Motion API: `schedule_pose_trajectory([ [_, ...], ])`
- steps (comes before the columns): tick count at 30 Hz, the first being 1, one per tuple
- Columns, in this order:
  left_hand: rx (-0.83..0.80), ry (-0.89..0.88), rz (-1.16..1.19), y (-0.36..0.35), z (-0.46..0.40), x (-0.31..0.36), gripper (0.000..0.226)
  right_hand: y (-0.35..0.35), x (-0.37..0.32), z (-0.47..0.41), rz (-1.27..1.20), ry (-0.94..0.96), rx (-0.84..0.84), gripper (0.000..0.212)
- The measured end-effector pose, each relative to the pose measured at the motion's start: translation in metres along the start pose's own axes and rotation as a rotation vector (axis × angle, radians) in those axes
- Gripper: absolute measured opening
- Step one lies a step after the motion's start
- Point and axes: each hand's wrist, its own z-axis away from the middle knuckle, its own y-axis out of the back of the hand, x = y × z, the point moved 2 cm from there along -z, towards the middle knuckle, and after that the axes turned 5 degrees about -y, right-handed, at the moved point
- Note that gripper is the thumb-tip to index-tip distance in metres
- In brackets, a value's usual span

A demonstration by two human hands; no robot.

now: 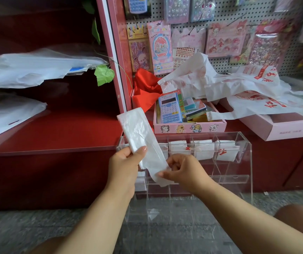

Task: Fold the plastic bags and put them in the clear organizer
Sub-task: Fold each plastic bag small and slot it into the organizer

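A small stationery or gift shop. Pegboard wall [229,57] hung with packaged sticker sheets [225,40] and a carded calculator [138,5]. Red display counter [64,131] carrying a pink box [189,127] of calculators and notepads near its back edge, printed carrier bags [247,88] heaped alongside.

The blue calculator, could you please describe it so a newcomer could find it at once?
Start at the clear acrylic organizer on the floor. Directly behind it sits a shallow pink cardboard box with cartoon animals. The light blue plastic calculator leans at its left end, the only keypad item there.
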Motion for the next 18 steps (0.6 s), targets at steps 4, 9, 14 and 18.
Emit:
schedule_pose_trajectory([
  [4, 0.013, 0.006, 0.032, 0.002, 0.001, 0.003, 0.009, -0.003, -0.001, 0.003, -0.099, -0.044, -0.072, 0.016],
  [9, -0.029, 0.063, 0.049, 0.003, 0.002, 0.001, 0.006, -0.006, 0.003, 0.002, -0.408, -0.111, -0.228, 0.016],
  [14, -0.091, 0.125, -0.010, 0.002, 0.004, -0.001, 0.005, -0.007, 0.008, -0.003, -0.755, -0.165, -0.245, 0.030],
  [18, -0.169, 0.134, -0.082, 0.000, 0.007, -0.004, 0.006, -0.007, 0.012, -0.006, -0.854, -0.176, -0.207, 0.032],
])
